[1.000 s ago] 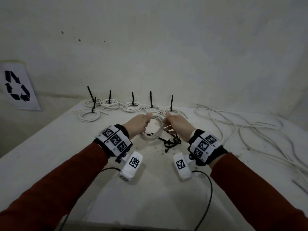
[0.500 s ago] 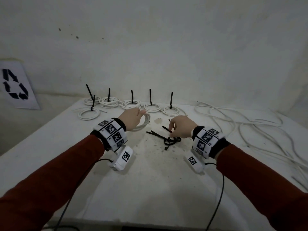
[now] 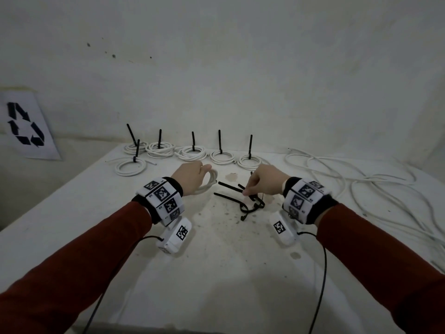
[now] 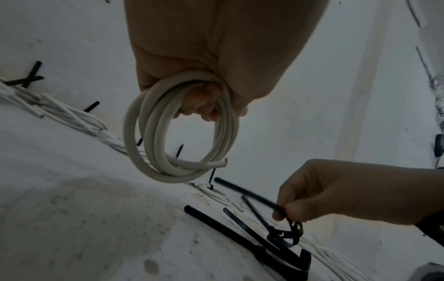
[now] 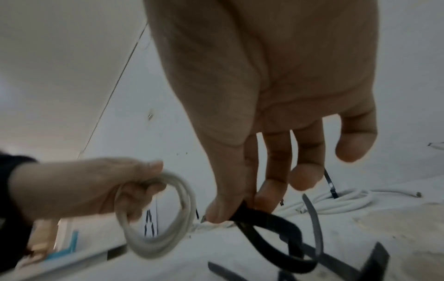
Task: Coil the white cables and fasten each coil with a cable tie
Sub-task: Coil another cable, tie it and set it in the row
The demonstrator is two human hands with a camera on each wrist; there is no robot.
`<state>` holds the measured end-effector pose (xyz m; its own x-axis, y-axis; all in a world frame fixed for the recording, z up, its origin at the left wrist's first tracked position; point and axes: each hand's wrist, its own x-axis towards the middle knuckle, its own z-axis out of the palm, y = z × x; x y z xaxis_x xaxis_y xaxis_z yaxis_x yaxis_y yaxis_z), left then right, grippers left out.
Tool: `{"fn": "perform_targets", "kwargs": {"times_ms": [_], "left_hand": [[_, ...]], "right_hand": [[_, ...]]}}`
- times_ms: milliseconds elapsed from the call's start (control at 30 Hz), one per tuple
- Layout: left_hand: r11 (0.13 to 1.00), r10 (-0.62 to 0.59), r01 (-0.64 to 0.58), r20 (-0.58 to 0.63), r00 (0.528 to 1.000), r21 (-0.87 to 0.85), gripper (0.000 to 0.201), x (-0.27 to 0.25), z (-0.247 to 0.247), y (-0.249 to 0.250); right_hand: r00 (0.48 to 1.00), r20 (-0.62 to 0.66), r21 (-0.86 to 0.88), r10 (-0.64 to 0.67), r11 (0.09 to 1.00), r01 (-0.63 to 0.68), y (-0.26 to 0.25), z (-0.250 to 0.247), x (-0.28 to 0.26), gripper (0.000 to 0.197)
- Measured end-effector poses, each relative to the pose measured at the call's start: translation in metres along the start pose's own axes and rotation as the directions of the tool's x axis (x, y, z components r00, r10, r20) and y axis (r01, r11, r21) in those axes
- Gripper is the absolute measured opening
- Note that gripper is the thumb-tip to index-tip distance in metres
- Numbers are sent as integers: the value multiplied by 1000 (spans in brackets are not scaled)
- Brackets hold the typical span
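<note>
My left hand (image 3: 192, 178) grips a coil of white cable (image 4: 177, 133), fingers curled through its loop, and holds it just above the table; its cut end sticks out at the bottom. The same coil (image 5: 156, 218) shows in the right wrist view. To its right, my right hand (image 3: 262, 183) pinches one black cable tie (image 4: 252, 194) between thumb and forefinger, over a small pile of black cable ties (image 3: 245, 201) lying on the table (image 3: 216, 273). In the right wrist view the pinched tie (image 5: 269, 218) curves downward.
Several tied white coils (image 3: 192, 153) with upright black tie tails line the table's far edge. Loose white cable (image 3: 361, 189) sprawls over the right side. A recycling sign (image 3: 24, 126) leans at the left wall. Wrist-camera leads hang off the front edge.
Both hands held the coil together a second ago. The right hand let go, dropped to the tie pile and pinched a tie. The left hand moved the coil left.
</note>
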<state>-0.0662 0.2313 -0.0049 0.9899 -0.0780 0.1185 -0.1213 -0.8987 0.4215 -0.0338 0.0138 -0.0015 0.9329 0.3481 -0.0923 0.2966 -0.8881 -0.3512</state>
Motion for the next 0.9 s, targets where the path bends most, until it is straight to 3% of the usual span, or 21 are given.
{"fn": "perform_targets", "kwargs": {"times_ms": [133,400,533,733,800,900], "left_hand": [[997,-29,29,4,1000,-72,41,4,2,-3],[994,-24,24,-1,1000,-111,43,2,-3,1],[993,-29,27,-15,999,-117,44,0,-9,0],[994,-27,24,-27,999,-106,46,2,-14,4],[993,-10,6,-32,999,-119,47,0,-15,11],[987,32,-37,-34,999,-154,46,-5,-14,22]], "right_hand": [[1000,-7,227,-13,974,14,6,-12,-7,25],[997,-63,386,-33,921,54,7,-23,-12,10],[993,-113,523,-45,847,98,1,-40,-23,19],[952,14,663,-306,715,220,-24,-37,-48,12],[945,-42,619,-323,734,279,-31,-29,-47,10],[932,-255,548,-257,756,358,-36,-18,-36,6]]}}
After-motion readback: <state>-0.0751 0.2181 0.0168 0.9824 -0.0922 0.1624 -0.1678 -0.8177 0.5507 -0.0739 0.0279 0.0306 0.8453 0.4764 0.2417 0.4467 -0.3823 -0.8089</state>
